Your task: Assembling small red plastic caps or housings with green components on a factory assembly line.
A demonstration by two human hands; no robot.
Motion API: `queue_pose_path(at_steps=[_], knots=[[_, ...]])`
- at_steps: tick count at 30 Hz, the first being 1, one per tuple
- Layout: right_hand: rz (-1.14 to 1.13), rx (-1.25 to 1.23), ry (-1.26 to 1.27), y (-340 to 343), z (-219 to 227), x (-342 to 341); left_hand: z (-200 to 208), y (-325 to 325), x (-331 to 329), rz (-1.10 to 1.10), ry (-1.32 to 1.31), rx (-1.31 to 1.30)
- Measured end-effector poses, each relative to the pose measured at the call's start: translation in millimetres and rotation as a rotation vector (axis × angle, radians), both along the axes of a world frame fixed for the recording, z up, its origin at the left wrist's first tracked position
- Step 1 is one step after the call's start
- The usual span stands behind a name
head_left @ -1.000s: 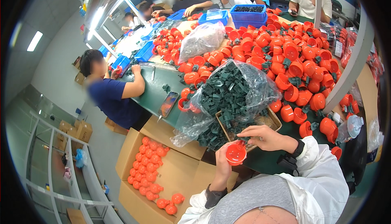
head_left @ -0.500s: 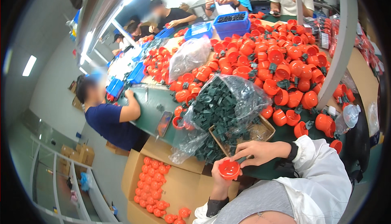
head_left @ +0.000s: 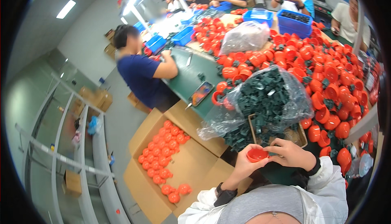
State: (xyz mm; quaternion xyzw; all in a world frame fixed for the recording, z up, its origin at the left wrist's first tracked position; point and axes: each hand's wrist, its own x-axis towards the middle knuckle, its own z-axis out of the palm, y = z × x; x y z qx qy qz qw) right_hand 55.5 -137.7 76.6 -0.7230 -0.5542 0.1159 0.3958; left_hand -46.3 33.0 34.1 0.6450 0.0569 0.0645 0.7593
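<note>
My left hand [head_left: 243, 166] is closed around a small red plastic cup [head_left: 257, 154], its open mouth facing up and tilted toward me. My right hand [head_left: 290, 154] reaches in from the right, fingertips pinched against the cup's right side; whatever lies between them is hidden. Just beyond my hands is a tan tray [head_left: 302, 137] under a heap of dark green plastic clips [head_left: 262, 95], which spill from a clear plastic bag [head_left: 299, 95]. Left of my hands, an open cardboard box [head_left: 199, 183] holds rows of red cups [head_left: 163, 150], rounded sides up.
A large pile of red cups [head_left: 330, 77] covers the table's right side. A phone [head_left: 201, 93] lies on the green tabletop [head_left: 183, 71]. Blue bins [head_left: 295, 23] stand farther back. A co-worker in dark blue [head_left: 140, 71] works at the left; others sit across the table.
The view has swung left, so the table and box appear farther right. The red cup has tipped in my left hand, its mouth less toward me. My right fingers stay at its side.
</note>
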Motion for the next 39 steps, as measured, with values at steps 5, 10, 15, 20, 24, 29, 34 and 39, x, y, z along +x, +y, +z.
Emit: queue_pose_path(at_steps=[5, 10, 15, 20, 24, 29, 34, 39], knots=[[0.016, -0.029, -0.222, 16, 4, 2, -11, 13, 8, 0.019, 0.133, -0.197], [-0.025, -0.022, -0.019, 26, 20, -2, -6, 15, 0, 0.091, -0.034, -0.238], [-0.172, 0.159, -0.124, 14, 29, 16, 21, 33, -21, 0.101, -0.099, -0.075], [-0.957, 0.413, -0.537, -69, 49, 110, -38, 155, -114, 0.853, 0.306, 1.117], [-1.300, 0.400, -0.536, -95, 57, 138, -86, 200, -195, 0.359, 1.350, 1.088], [-0.796, 0.314, -0.404, -63, 38, 111, -212, 260, -263, 0.384, 1.395, 1.049], [-0.181, -0.216, -0.160, -23, -2, 34, -239, 272, -275, 0.572, 1.185, 0.971], [-0.265, -0.450, -0.254, -6, -37, 17, -74, 180, -164, 0.917, 0.583, 0.396]])
